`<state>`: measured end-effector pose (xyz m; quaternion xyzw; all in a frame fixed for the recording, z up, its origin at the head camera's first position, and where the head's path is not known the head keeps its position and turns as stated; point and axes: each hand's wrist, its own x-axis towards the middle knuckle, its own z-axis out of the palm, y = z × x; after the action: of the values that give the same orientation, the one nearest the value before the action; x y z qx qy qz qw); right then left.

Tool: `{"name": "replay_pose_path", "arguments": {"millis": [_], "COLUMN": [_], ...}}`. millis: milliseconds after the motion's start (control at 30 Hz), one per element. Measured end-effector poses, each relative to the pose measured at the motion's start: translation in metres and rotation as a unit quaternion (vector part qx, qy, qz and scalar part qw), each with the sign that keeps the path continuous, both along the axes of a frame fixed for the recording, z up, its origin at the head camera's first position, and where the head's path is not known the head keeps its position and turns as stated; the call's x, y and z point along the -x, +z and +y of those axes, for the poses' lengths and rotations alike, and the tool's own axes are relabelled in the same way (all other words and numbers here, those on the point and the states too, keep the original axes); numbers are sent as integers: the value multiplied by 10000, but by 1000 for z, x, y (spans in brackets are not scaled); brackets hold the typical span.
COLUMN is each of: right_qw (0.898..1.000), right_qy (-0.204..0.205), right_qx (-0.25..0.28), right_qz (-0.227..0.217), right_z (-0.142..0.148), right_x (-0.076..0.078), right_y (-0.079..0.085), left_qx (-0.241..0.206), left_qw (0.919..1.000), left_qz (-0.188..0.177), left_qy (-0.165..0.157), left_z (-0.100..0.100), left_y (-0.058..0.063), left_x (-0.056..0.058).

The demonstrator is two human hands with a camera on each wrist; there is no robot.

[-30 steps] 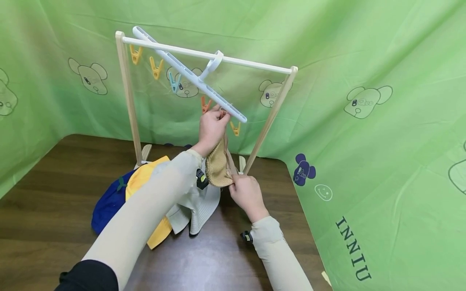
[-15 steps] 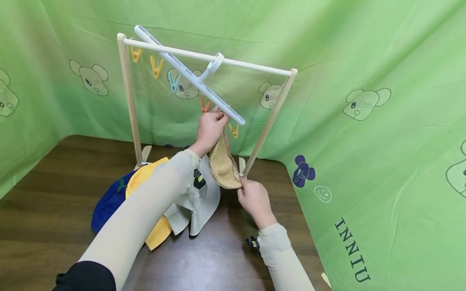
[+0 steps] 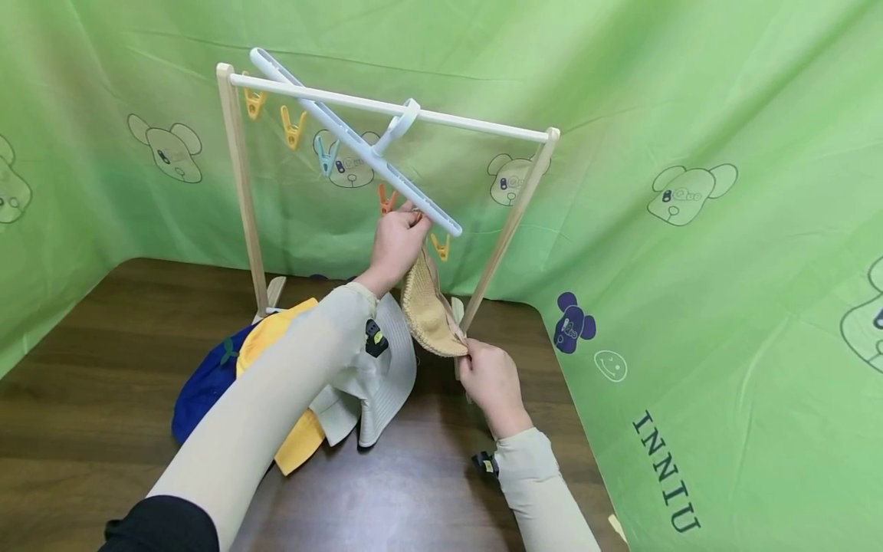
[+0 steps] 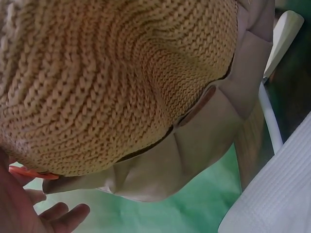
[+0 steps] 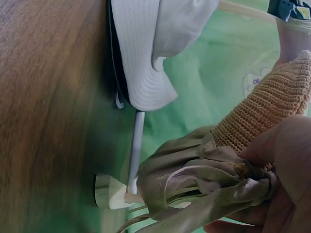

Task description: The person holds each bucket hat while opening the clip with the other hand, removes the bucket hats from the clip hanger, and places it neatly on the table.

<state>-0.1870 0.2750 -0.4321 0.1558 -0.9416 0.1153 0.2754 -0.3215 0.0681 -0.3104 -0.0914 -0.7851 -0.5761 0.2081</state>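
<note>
A tan knitted hat (image 3: 429, 310) with a beige cloth band (image 4: 160, 167) hangs under the right part of a pale blue hanger (image 3: 372, 153). At the hat's top edge, my left hand (image 3: 398, 247) pinches an orange clothespin (image 4: 34, 173), partly hidden by the fingers. Lower down, my right hand (image 3: 493, 381) grips the hat's other edge between thumb and fingers, at the gathered cloth (image 5: 209, 170). Other clothespins dangle from the hanger: an orange one (image 3: 387, 199) left of my left hand and a yellow one (image 3: 440, 247) right of it.
The hanger hooks over the white bar (image 3: 483, 125) of a wooden rack standing on the brown table (image 3: 386, 498). Left of the hat lie a white bucket hat (image 3: 389, 368), a yellow hat (image 3: 303, 445) and a blue hat (image 3: 207, 383). Green cloth (image 3: 690, 307) surrounds the table.
My right hand has moved right, carrying the hat's lower edge with it, so the hat is drawn out at a slant. My left hand has stayed almost in place below the hanger.
</note>
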Motion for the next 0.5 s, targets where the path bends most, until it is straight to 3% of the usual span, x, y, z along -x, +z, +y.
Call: {"name": "replay_pose_path", "arguments": {"millis": [500], "right_qw": [9999], "right_qy": [-127], "right_qx": [76], "right_qz": [63], "right_z": [12], "right_x": [-9], "right_y": [1], "left_qx": [80], "left_qw": [9999], "left_qz": [14], "left_qy": [-140], "left_z": [-2], "left_y": [0], "left_x": [0]}}
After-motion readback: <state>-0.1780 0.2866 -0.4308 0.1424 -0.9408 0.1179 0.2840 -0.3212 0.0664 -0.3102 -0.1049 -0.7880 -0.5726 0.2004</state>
